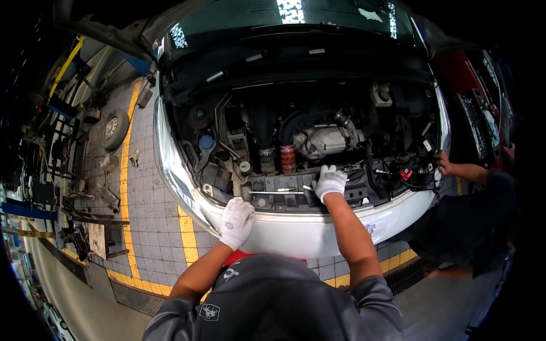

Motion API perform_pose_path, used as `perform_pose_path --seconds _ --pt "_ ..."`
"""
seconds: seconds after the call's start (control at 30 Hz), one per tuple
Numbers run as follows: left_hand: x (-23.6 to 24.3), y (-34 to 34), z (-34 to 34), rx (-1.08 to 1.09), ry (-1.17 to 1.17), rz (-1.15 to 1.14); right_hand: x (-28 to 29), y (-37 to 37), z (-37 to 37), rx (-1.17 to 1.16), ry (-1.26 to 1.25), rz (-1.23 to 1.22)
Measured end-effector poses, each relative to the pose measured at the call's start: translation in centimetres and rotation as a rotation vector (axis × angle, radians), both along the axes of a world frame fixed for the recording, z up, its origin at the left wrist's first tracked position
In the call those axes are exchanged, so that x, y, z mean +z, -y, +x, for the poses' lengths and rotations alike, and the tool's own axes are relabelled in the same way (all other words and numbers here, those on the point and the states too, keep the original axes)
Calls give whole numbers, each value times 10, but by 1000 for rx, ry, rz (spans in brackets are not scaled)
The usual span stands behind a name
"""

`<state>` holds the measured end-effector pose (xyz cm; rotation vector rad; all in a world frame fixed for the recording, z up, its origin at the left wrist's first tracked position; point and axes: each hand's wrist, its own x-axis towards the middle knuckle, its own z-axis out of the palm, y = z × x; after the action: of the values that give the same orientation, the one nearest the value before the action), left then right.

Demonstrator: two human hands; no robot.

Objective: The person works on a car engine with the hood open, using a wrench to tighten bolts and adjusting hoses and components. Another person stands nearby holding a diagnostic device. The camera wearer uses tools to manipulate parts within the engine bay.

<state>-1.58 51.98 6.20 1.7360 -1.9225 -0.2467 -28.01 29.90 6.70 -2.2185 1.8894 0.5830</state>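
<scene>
One emblem (229,225) on left glove (239,212)

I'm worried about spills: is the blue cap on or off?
On: the blue cap sits in place, with no open mouth showing. How tight it is, I cannot tell.

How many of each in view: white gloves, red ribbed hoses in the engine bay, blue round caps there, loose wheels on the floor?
White gloves: 2
Red ribbed hose: 1
Blue round cap: 1
Loose wheel: 1
Total: 5
</scene>
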Motion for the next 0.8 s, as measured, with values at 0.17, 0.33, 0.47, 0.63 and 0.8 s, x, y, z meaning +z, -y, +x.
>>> perform_pose_path --seconds 0.17,0.33,0.47,0.63,0.8 --pt "3 3 0 -34 -8 -53 -19 2 -2 12 53 -30" --pt "4 -1 5 -36 -4 -103 -5 -11 4 7 13 -55" --pt "2 0 7 -46 -31 -153 -11 -12 1 -64 -21 -20" --pt "0 -1 7 -47 -49 -216 -10 -12 6 -52 -6 -22" --pt "5 -1 12 -72 -45 -142 13 -14 10 -66 87 -124"
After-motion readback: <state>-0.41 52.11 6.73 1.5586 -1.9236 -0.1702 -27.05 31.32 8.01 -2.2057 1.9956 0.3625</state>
